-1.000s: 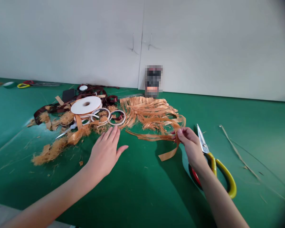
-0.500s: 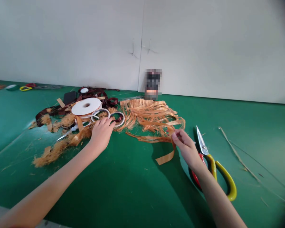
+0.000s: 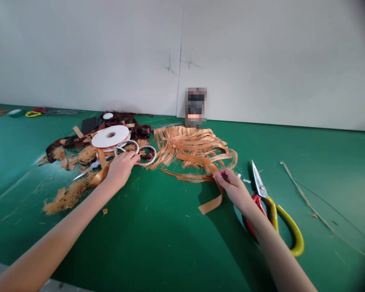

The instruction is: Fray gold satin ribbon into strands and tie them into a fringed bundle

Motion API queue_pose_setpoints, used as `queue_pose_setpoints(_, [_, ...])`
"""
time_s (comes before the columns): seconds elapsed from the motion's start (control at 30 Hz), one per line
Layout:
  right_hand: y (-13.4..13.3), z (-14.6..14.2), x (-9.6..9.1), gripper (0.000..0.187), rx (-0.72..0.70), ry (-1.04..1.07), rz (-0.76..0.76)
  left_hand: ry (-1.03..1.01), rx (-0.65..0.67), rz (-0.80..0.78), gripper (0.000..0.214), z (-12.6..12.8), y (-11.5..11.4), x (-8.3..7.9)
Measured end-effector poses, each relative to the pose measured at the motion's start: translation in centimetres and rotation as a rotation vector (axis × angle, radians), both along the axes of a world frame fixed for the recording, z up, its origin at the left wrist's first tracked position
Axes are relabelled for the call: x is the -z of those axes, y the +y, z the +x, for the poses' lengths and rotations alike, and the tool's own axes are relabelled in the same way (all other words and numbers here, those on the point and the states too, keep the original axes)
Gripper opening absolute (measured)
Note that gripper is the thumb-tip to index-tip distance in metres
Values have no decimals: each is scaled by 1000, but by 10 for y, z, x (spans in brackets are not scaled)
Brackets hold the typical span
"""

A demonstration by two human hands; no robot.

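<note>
My right hand (image 3: 232, 187) pinches an orange ribbon strip (image 3: 211, 205) whose free end curls down onto the green table (image 3: 170, 239). The strip leads back into a fan of shredded orange ribbon (image 3: 194, 148). My left hand (image 3: 120, 168) is closed over a thin white tape ring (image 3: 127, 145) at the edge of the scrap heap; a second ring (image 3: 148, 154) lies just to its right. A large white tape roll (image 3: 110, 136) sits behind them.
Large scissors with yellow and red handles (image 3: 273, 211) lie right beside my right wrist. Brown ribbon scraps and orange fluff (image 3: 67, 194) spread on the left. A dark blurred object (image 3: 195, 107) stands at the wall. Thin stalks (image 3: 304, 198) lie at the right. More scissors (image 3: 33, 112) lie far left.
My left hand went from flat and open on the table to reaching forward and closing on the tape ring. My right hand shifted slightly left with the ribbon.
</note>
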State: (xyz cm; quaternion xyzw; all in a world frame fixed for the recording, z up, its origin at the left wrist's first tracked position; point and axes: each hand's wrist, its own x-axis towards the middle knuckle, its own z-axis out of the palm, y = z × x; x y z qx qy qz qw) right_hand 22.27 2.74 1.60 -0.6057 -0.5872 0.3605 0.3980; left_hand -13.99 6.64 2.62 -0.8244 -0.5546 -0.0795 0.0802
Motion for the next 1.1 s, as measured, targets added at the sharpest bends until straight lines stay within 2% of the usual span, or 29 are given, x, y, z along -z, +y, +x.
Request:
queue_pose_setpoints(0.23, [1,0,0,48,3,-36,-9,-17,-27,73,35,-11,13,7])
queue_pose_setpoints(0.53, [1,2,2,47,-4,-96,-17,142,37,43,33,-37,12,-11])
queue_pose_setpoints(0.63, [2,2,2,48,-6,-118,-14,163,19,49,32,-29,9,-19])
queue_pose_setpoints(0.73, [2,1,3,48,-10,-137,-11,154,8,76,37,-7,9,-28])
queue_pose_setpoints(0.8, [2,2,4,48,-11,-150,-9,159,46,52,40,9,10,-30])
queue_pose_setpoints(0.87, [1,2,4,47,-9,-165,-7,198,85,-46,45,20,12,-26])
queue_pose_setpoints(0.93, [1,2,4,46,-6,-182,-4,230,62,-119,51,22,15,-18])
queue_pose_setpoints(1.03, [1,2,2,45,-6,-195,0,235,-22,-126,59,11,18,-7])
queue_pose_setpoints(1.1, [0,2,2,44,-8,-199,2,234,-46,-125,61,2,19,-5])
